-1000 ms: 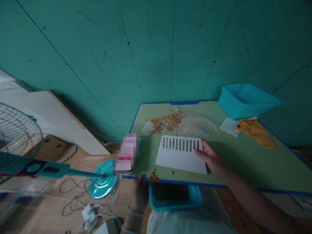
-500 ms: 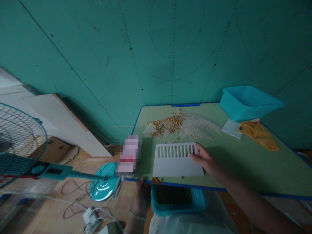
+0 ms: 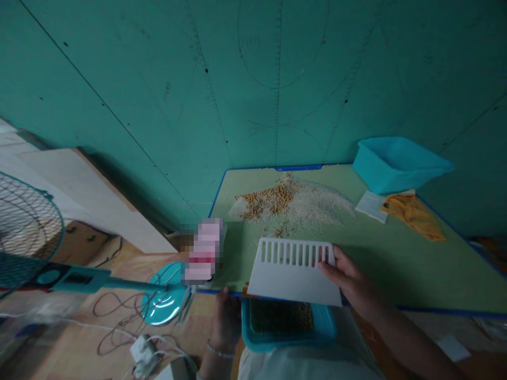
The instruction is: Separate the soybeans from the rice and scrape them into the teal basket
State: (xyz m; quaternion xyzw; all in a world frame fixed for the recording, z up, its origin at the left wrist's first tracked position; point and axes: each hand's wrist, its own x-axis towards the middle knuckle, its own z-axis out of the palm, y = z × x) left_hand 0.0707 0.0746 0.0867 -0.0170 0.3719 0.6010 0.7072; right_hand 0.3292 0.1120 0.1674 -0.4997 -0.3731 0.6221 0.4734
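My right hand (image 3: 348, 272) is closed on the right end of a white slotted plastic panel (image 3: 295, 279), thumb in front near the slots. The panel's lower edge is at the table's front edge, above a blue basin (image 3: 291, 345) holding dark green grains and some paler ones. My left hand (image 3: 226, 316) is at the front edge, left of the basin, with its thumb up; its other fingers are hidden in shadow. Beyond the panel, yellow beans (image 3: 277, 198) lie mixed with white grains (image 3: 320, 206) on the green table (image 3: 396, 269).
A blue bin (image 3: 396, 169), a white packet (image 3: 372, 206) and an orange cloth (image 3: 414, 216) are at the table's right. A blurred-out pink item (image 3: 204, 250) lies on the left edge. A fan (image 3: 75, 277) and cables stand left, a green wall (image 3: 253, 105) behind.
The panel in my right hand has moved toward me, over the table's front edge. Pale grains now show in the basin's right side. My left hand stays beside the basin.
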